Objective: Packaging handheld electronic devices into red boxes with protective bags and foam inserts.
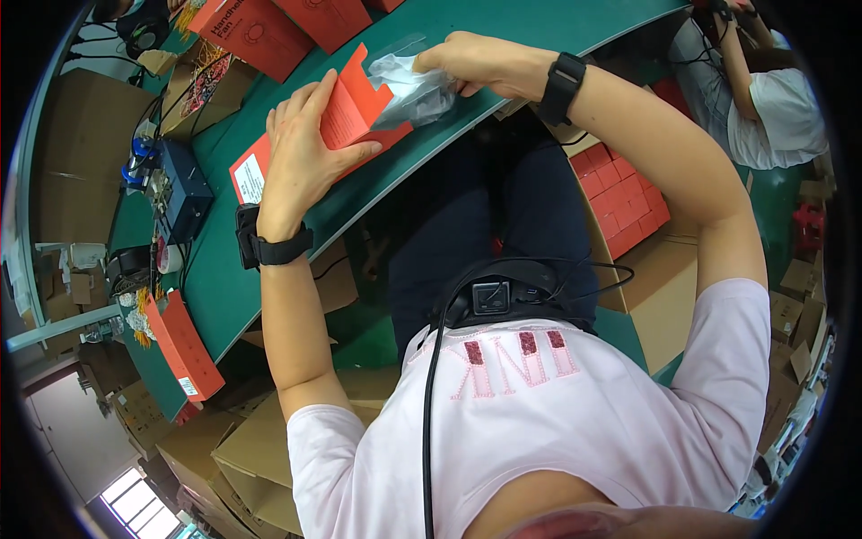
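1. Head view: your left hand point(310, 148) is wrapped part-open over a red-orange box point(355, 112), fingers along its far side, thumb across the near edge.
2. Your right hand point(476, 65) is bent down with fingers curled closed on a clear plastic bag point(422, 94) with something whitish inside; fingertips partly hidden.
3. Bag sits between your two hands, at the box's open, flapped end; can't tell how far in it goes.
4. Writing: small print on the panel by your left fingers, too tiny to read; white label point(249, 181) with dark print beside your left wrist.
5. Upright boxes point(256, 36) beyond your left hand, same colour, carry dark lettering and a fan outline.
6. Another box point(186, 349), well left of your left forearm, has a white label too.
7. Green table point(220, 157) under your left hand; carton of small red-orange boxes point(620, 193) below your right forearm.
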`<state>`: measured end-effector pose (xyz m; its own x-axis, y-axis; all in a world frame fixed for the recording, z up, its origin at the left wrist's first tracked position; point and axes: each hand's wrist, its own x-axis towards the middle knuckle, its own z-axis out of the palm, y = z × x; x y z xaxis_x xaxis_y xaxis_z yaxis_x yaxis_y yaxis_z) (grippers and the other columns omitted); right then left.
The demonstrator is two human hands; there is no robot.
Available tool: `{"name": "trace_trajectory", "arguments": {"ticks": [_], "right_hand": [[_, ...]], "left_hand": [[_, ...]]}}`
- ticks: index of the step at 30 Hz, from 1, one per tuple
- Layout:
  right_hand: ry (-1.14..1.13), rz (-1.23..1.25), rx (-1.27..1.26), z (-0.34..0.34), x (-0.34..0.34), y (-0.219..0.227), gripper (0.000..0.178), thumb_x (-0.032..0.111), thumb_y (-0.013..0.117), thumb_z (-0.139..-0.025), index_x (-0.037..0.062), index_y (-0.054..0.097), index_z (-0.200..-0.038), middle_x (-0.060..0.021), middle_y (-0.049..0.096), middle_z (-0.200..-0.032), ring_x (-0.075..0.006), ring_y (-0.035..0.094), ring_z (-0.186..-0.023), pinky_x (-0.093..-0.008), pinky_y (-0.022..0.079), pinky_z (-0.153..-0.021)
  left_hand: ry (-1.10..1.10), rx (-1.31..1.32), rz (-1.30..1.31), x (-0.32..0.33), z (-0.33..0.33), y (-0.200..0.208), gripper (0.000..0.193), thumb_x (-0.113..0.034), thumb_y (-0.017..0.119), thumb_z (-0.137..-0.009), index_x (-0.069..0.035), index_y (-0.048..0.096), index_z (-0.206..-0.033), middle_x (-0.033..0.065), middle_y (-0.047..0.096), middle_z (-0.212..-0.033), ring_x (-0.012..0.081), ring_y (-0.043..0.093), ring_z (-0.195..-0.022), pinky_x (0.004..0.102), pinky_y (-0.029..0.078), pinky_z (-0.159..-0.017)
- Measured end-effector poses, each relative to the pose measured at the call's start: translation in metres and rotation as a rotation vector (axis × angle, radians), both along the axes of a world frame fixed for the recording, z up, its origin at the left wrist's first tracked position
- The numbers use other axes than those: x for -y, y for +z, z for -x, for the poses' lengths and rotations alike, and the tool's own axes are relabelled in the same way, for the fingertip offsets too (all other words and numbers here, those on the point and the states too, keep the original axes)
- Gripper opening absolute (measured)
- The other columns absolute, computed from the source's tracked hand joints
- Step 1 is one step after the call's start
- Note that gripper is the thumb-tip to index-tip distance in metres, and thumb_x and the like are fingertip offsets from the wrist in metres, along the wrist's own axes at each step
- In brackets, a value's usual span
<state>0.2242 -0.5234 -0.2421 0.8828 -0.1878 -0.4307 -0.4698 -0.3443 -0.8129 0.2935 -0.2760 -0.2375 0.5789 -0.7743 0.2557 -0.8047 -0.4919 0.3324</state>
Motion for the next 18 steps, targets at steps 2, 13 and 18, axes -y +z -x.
{"name": "trace_trajectory", "arguments": {"ticks": [2, 13, 18], "right_hand": [[-0.086, -0.176, 0.054, 0.007, -0.005, 0.004, 0.054, 0.040, 0.059, -0.094, -0.0055, 0.063, -0.123, -0.0218, 0.063, -0.116, -0.0266, 0.062, -0.098, -0.0369, 0.050, -0.088], [0.106, -0.590, 0.412, 0.029, -0.004, 0.133, 0.039, 0.023, 0.065, -0.097, -0.0085, 0.060, -0.119, -0.0175, 0.064, -0.110, -0.0230, 0.064, -0.098, -0.0336, 0.054, -0.087], [0.205, -0.446, 0.398, 0.042, -0.038, 0.195, 0.035, 0.012, 0.064, -0.096, -0.0113, 0.061, -0.121, -0.0186, 0.061, -0.124, -0.0252, 0.062, -0.104, -0.0327, 0.051, -0.092]], "left_hand": [[0.001, -0.015, 0.035, 0.000, -0.001, 0.004, 0.097, -0.039, 0.092, -0.063, -0.002, 0.052, -0.143, 0.0162, 0.057, -0.135, 0.0344, 0.052, -0.123, 0.0472, 0.036, -0.110], [-0.058, -0.411, 0.638, -0.004, 0.009, 0.031, 0.084, -0.018, 0.093, -0.070, 0.004, 0.052, -0.139, 0.0119, 0.060, -0.130, 0.0210, 0.058, -0.118, 0.0343, 0.047, -0.101], [-0.113, -0.686, 0.977, -0.002, 0.020, 0.018, 0.069, -0.002, 0.088, -0.074, 0.005, 0.053, -0.132, 0.0118, 0.063, -0.126, 0.0196, 0.060, -0.116, 0.0345, 0.047, -0.101]]}}
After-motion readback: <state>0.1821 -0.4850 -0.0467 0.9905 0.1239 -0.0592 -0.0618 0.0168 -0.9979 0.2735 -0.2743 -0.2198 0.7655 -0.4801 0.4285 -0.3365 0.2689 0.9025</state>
